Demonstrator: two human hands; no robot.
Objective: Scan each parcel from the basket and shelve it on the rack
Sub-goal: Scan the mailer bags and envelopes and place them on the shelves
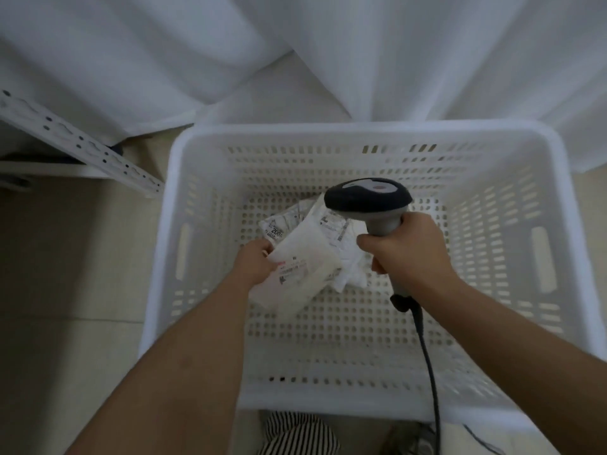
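The basket sits on the floor, with a curtain behind it and the rack to its left. Inside lie two parcels: the near one, at the left hand, overlaps the far one. The right hand holds the scanner above them, its cable trailing over the near rim.
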